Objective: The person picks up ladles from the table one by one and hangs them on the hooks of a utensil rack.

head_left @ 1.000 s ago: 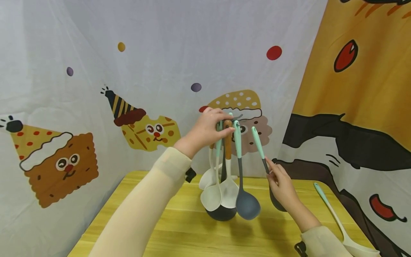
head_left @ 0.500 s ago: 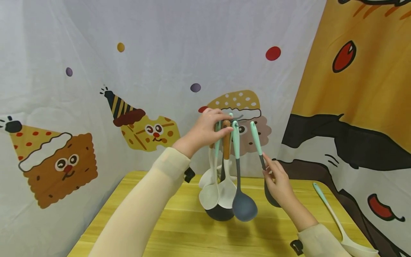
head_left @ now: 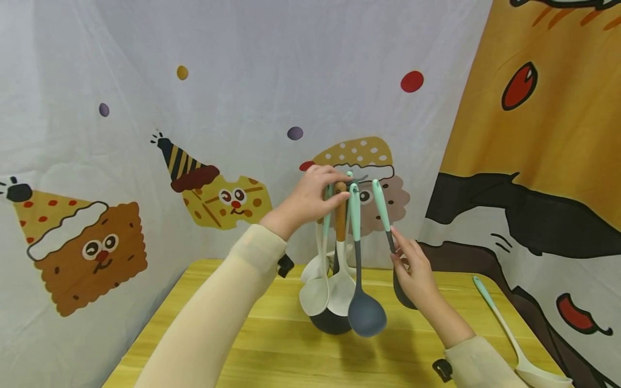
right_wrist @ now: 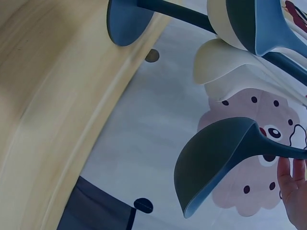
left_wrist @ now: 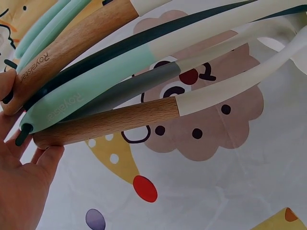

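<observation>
A utensil stand with a dark round base is hung with ladles. My left hand grips its top, with the thumb in front and the fingers across; the left wrist view shows fingertips touching a wooden handle. At the front hang a grey-blue ladle with a mint handle, a cream ladle and a wooden-handled white utensil. Just right of the stand, my right hand holds another dark ladle by its shaft, mint handle up and bowl down, apart from the hanging ones. Its hook hole is near the stand's top.
A cream ladle with a mint handle lies along the right side of the wooden table. Behind the table hangs a cartoon-printed cloth. More pale utensils hang at the back of the stand.
My right hand has carried the dark ladle left and slightly up, closer to the stand. The hanging ladles have shifted slightly left. My left hand stays at the top.
</observation>
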Demonstrator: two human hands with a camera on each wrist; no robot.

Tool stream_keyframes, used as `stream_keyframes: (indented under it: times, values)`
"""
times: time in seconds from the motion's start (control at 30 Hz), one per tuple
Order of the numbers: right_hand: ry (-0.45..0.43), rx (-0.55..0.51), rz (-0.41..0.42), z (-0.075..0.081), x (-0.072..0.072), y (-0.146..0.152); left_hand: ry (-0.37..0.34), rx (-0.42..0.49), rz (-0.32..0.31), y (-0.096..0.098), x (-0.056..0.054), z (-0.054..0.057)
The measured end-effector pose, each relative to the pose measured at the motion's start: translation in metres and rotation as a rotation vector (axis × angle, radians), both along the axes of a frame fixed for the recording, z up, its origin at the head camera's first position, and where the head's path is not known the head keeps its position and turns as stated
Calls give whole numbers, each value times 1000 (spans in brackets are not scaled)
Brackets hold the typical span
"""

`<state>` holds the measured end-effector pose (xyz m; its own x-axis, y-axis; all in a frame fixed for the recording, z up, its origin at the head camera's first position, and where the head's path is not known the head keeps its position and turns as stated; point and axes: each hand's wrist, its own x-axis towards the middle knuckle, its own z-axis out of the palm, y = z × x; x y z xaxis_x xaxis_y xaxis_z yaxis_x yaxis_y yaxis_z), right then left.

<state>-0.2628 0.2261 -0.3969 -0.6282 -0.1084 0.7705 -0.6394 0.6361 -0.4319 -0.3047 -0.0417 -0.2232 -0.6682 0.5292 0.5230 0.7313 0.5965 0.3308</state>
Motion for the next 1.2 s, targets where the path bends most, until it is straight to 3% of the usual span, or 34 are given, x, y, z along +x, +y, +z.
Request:
stream_keyframes:
  times: [1.2]
  values:
    - [-39,21,9,-1,-7,-11,-33,27,1,-1,0,0]
